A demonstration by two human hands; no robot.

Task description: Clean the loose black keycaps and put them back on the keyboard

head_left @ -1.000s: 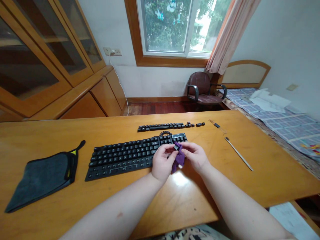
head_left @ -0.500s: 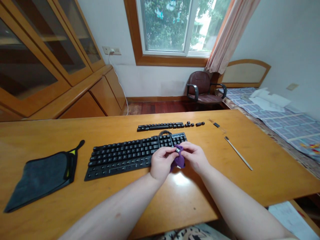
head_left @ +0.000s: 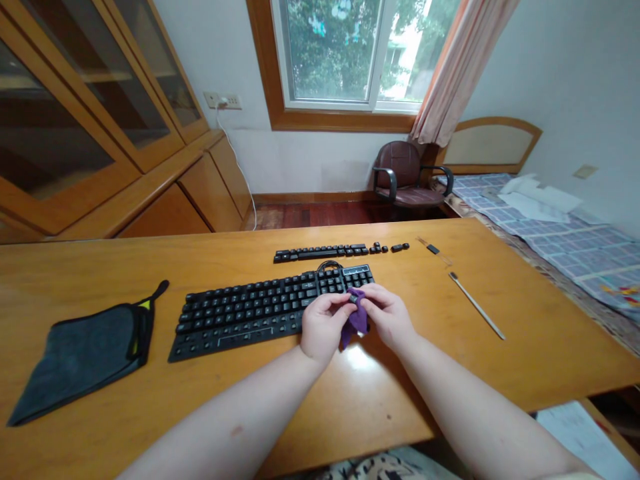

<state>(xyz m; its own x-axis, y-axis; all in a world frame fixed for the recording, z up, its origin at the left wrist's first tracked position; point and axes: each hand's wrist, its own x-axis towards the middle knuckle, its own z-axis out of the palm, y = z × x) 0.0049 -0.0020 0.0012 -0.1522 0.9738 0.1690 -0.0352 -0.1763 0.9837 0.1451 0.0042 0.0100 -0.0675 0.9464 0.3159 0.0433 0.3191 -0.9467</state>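
Observation:
Between my two hands is a small purple cloth [head_left: 355,323], bunched up and hanging a little below the fingers. My left hand [head_left: 321,325] pinches it with thumb and forefinger from the left. From the other side my right hand [head_left: 391,317] grips it, fingers closed. A small dark piece, perhaps a keycap, peeks out of the cloth at the fingertips; most of it is hidden. Both hands are over the right end of a black keyboard [head_left: 245,303], whose nearest rows have lost their keycaps. Behind it, loose black keycaps [head_left: 325,253] lie in a row.
A folded grey cloth [head_left: 95,343] with a black loop lies at the left of the wooden table [head_left: 240,407]. On the right are a thin brush [head_left: 477,307] and a wire keycap puller [head_left: 433,250]. A chair [head_left: 403,173] and a bed stand beyond the table.
My fingers have shifted slightly on the purple cloth, and its loose end hangs a bit lower. A light patch at the fingertips now looks dark. The keyboard and keycaps have not moved.

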